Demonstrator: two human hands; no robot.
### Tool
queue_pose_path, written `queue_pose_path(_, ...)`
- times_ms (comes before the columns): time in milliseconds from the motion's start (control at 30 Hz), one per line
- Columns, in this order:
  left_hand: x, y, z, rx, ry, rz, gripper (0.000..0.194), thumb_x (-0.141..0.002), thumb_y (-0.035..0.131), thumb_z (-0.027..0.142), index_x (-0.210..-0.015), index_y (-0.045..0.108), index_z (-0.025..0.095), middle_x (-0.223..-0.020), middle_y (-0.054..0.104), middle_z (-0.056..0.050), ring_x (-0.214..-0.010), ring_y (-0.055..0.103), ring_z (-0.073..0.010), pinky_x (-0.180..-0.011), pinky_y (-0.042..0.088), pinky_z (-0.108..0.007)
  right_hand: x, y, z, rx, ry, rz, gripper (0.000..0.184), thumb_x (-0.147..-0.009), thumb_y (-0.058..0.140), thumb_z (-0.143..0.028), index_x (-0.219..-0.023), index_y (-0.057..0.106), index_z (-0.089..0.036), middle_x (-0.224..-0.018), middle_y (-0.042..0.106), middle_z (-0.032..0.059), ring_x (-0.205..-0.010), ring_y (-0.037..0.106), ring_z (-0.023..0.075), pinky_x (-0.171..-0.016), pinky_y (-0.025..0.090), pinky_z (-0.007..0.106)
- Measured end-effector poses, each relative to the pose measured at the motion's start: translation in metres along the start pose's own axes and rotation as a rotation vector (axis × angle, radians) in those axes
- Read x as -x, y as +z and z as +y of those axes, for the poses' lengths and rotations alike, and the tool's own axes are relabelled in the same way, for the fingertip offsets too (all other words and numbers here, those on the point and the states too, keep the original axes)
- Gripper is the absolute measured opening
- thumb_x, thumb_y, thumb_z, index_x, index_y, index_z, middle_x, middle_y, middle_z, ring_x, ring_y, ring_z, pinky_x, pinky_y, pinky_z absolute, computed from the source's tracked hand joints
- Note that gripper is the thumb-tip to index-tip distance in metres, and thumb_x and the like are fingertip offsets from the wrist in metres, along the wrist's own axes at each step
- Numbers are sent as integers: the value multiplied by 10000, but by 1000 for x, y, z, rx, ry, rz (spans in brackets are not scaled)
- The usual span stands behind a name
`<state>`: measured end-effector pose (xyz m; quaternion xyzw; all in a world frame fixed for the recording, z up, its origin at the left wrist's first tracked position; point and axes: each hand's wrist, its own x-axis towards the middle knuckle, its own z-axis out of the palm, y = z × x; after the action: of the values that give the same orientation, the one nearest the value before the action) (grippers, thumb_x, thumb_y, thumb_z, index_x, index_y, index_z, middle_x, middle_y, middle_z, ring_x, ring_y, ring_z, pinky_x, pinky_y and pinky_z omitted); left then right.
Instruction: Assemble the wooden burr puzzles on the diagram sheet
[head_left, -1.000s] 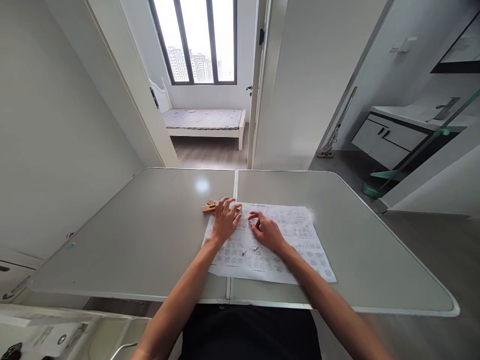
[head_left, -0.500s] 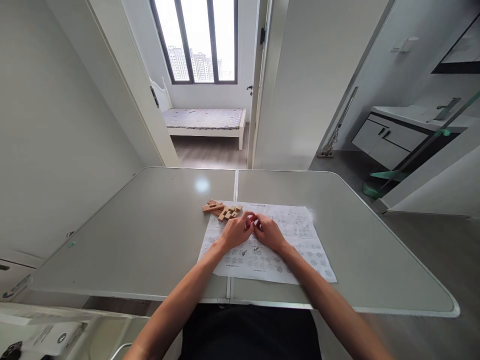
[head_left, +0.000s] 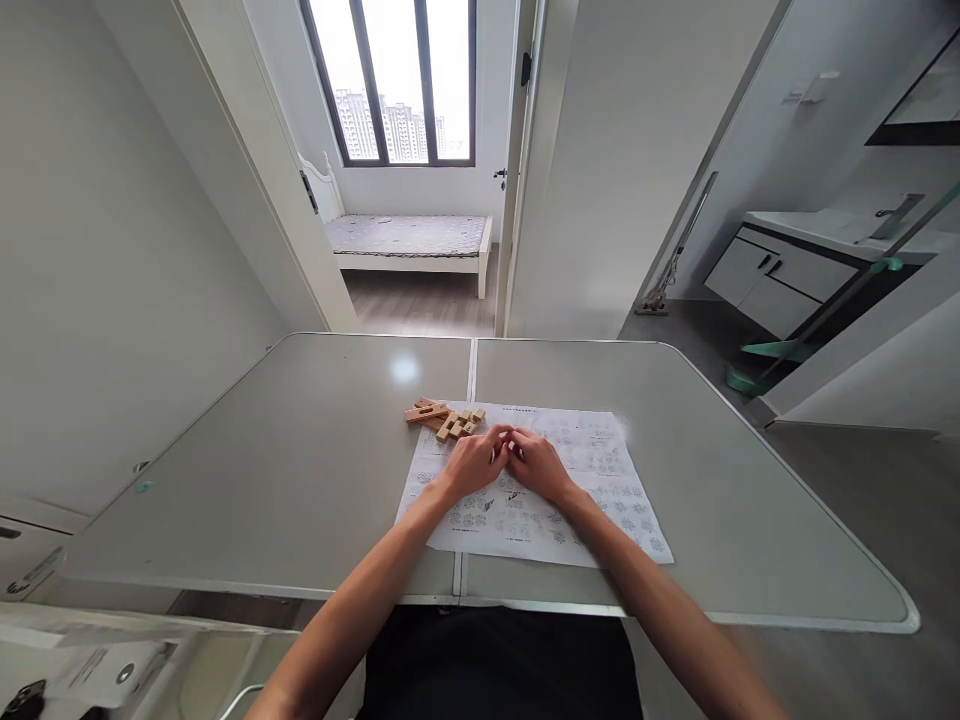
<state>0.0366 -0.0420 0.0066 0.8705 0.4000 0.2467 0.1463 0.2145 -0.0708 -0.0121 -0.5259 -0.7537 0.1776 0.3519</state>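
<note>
My left hand [head_left: 474, 463] and my right hand [head_left: 538, 464] meet fingertip to fingertip over a printed instruction sheet [head_left: 600, 470] on the grey table [head_left: 300, 470]. Both hands have their fingers curled together around something small that is hidden between them. A small pile of notched wooden puzzle pieces [head_left: 446, 418] lies just beyond my left hand, at the sheet's far left corner.
The folding table has a seam down its middle and rounded corners. Beyond it an open doorway [head_left: 420, 200] leads to a room with a bed [head_left: 409, 245] and a window. A vanity cabinet [head_left: 780, 275] and a mop [head_left: 667, 270] stand at the right.
My left hand left the wooden pieces and came back toward me to join my right hand over the sheet. The pile of pieces is now uncovered. Both hands closed together.
</note>
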Motion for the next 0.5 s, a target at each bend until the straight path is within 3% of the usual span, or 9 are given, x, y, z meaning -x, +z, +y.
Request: queue_pose_path(500, 0, -1, 2, 1, -4, -3, 331, -993, 508, 250, -1319, 564, 248, -803, 753, 24, -718, 722, -167, -657, 489, -249, -1, -1, 0, 1, 7, -11, 171, -910, 531, -146, -961, 681, -211, -996, 713, 42, -728, 602, 155, -712, 444, 250)
